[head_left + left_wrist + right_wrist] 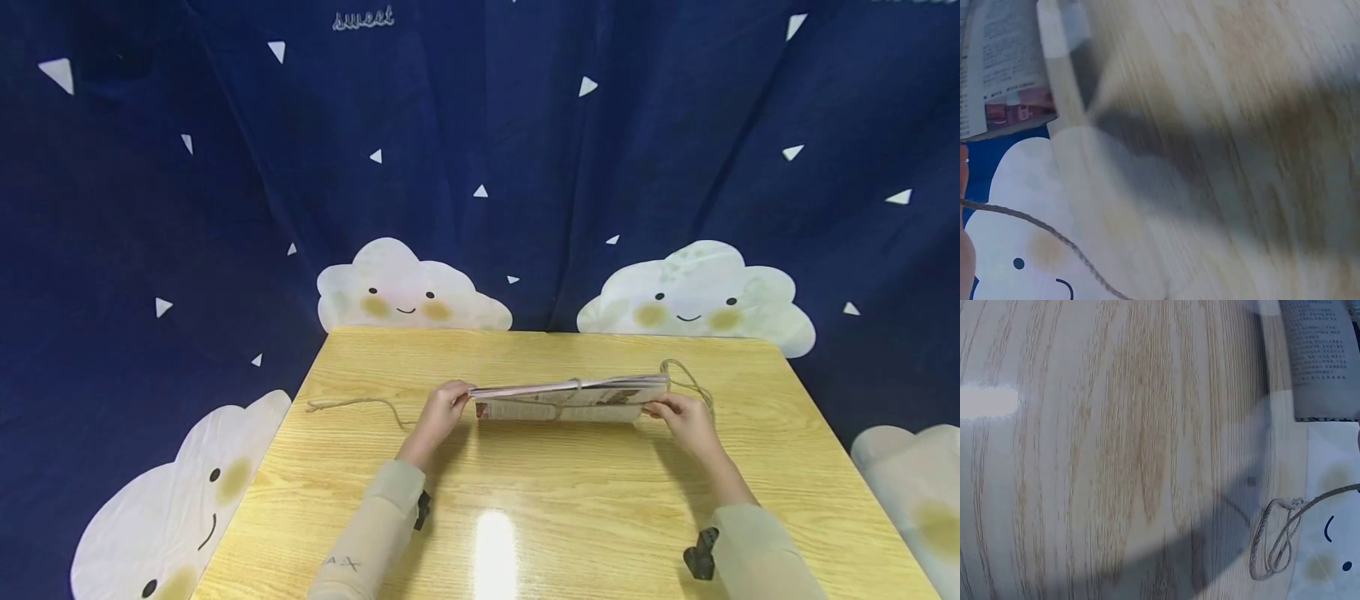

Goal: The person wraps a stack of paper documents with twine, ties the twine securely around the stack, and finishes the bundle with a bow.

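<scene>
1. At the far left, a white smiling cloud (168, 492), printed on the navy curtain (450, 92), shows beside the pale wooden counter (577, 500).
2. Next comes a loose length of twine (352, 402), wavy on the left of the counter and running behind the left wrist.
3. The person's left grip (442, 408) (a bare hand below a pale left sleeve (375, 525)) pinches the left end of the stack of printed papers (517, 408) near its upper corner.
4. The stack spans the space between both hands, its long edge up and a printed face toward the person; whether its lower edge touches the counter, one cannot tell. A twine band (557, 412) wraps it near the middle, and another strand runs lengthwise along that face.
5. The right grip (682, 417) is closed on the stack's right end, fingers near the lower corner.
6. Just beyond that hand, a loop of twine (703, 392) curves out past the stack's right end.
7. Farther right is the pale right sleeve (765, 550), with a black wrist device (701, 554) beside its cuff.
</scene>
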A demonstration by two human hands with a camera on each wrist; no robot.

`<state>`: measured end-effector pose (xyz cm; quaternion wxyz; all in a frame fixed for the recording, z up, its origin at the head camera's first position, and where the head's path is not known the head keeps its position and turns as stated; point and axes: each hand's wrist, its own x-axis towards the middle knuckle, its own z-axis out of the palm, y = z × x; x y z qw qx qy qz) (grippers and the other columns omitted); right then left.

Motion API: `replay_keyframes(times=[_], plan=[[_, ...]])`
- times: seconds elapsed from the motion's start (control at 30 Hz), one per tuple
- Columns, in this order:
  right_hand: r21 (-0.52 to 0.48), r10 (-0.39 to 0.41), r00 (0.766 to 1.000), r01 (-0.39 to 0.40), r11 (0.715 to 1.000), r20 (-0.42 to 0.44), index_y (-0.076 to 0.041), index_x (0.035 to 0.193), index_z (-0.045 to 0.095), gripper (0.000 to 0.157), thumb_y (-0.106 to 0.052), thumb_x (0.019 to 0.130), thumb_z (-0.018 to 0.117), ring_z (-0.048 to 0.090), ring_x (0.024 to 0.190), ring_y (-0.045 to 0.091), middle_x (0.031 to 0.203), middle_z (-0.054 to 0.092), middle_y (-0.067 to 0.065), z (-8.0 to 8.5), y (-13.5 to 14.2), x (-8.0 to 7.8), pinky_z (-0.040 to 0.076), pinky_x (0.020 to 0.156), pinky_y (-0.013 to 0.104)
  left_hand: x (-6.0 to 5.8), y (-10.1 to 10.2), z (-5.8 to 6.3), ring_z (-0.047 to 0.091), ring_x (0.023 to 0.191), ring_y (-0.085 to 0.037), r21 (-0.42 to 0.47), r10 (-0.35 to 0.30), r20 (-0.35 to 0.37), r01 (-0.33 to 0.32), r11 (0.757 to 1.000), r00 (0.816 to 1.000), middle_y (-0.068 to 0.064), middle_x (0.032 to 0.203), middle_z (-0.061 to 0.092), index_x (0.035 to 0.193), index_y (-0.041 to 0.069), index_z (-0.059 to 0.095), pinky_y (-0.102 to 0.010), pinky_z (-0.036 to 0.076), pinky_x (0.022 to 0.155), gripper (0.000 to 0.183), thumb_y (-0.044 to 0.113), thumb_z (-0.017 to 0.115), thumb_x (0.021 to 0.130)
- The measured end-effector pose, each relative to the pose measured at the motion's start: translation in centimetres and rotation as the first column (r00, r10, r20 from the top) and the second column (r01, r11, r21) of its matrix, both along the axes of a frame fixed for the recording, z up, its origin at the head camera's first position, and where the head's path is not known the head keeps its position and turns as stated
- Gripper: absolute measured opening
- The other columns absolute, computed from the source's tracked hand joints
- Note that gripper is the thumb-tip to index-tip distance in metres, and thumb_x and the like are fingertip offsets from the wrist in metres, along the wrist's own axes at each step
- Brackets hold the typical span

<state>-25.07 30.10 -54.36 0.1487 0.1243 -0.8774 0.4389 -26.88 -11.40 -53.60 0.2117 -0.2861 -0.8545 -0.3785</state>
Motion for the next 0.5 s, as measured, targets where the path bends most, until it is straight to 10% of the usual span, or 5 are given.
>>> replay_keyframes(times=[0.17, 0.5], plan=[[0.052, -0.039, 0.996, 0.044, 0.998, -0.086, 0.003, 0.089, 0.069, 0.019, 0.016, 0.078, 0.059, 0.054, 0.058, -0.003, 0.083, 0.067, 0.022, -0.2, -0.2, 0.1, 0.043, 0.044, 0.013, 0.1, -0.2, -0.7, 0.065, 0.082, -0.022, -0.045, -0.010, -0.150, 0.003, 0.999, 0.989, -0.010, 0.087, 0.069, 0.087, 0.000, 0.069, -0.024, 0.053, 0.077, 0.017, -0.011, 0.064, 0.076], [0.152, -0.007, 0.988, 0.030, 0.988, -0.153, 0.002, 0.087, 0.069, 0.017, 0.013, 0.075, 0.065, 0.062, 0.065, 0.010, 0.083, 0.068, 0.017, -2.4, -0.4, 0.8, 0.046, 0.050, 0.013, 1.2, -0.4, -3.4, 0.062, 0.086, -0.019, -0.162, -0.031, -0.196, -0.002, 0.987, 0.980, -0.007, 0.091, 0.067, 0.093, 0.004, 0.068, -0.023, 0.051, 0.080, 0.030, -0.016, 0.062, 0.071]])
